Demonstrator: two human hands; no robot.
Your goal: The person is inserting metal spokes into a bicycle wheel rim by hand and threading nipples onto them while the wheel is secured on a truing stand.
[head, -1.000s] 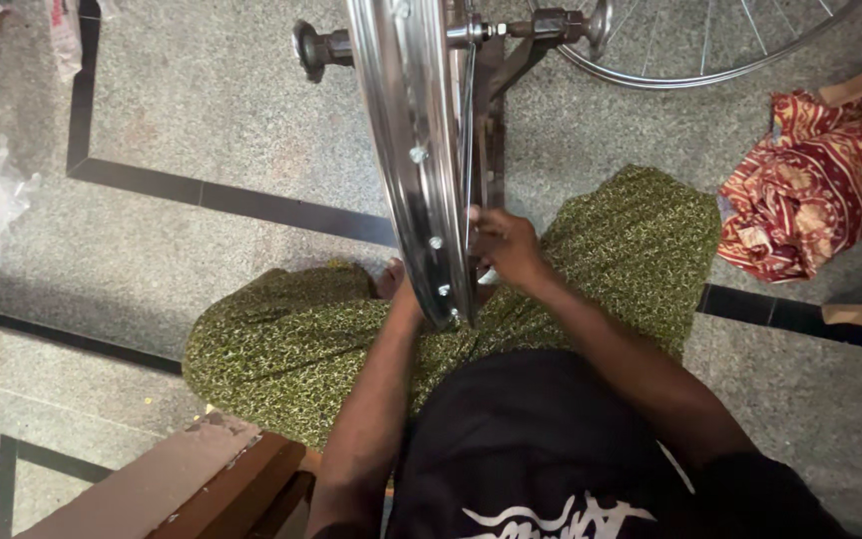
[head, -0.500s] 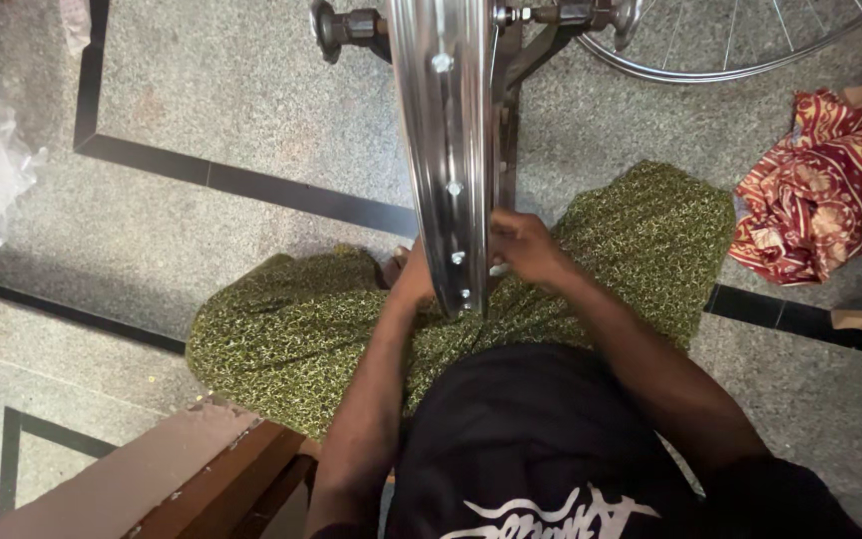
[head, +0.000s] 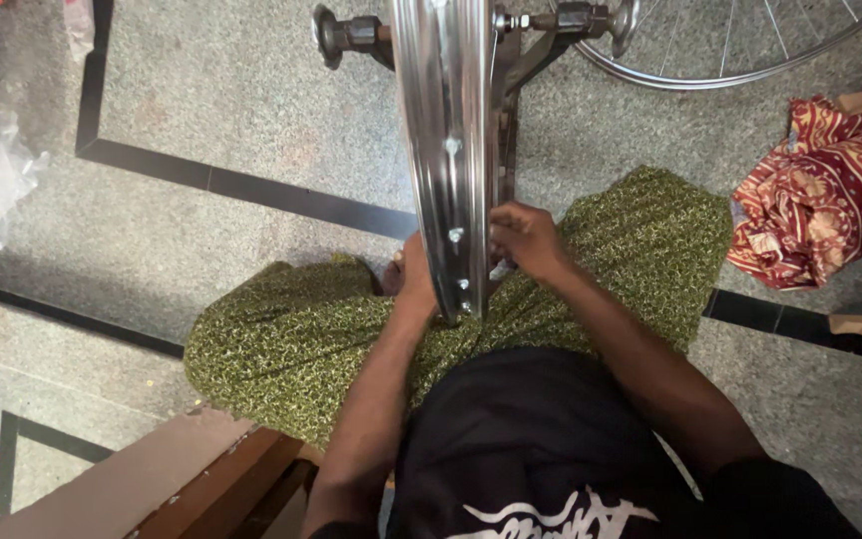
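Rim on stand over lap, both hands at its lower edge.

Floor [head: 231,110]: open stone to the left and top-left, dark inlay strip running diagonally; right side crowded by spoked wheel [head: 740,50] at top edge and red patterned cloth [head: 820,190] at right edge; wooden edge [head: 182,479] at bottom-left corner. Metal rim [head: 446,150] stands edge-on in the truing stand [head: 521,60], lowest part over the green-clad lap. Right hand [head: 526,240] has fingers curled, pinching something at the rim's right side, probably a spoke nipple; too small to confirm. Left hand [head: 413,279] touches the rim's left side, fingers hidden, grip unclear. Versus half a second ago: hands in same place, framing nearly unchanged.
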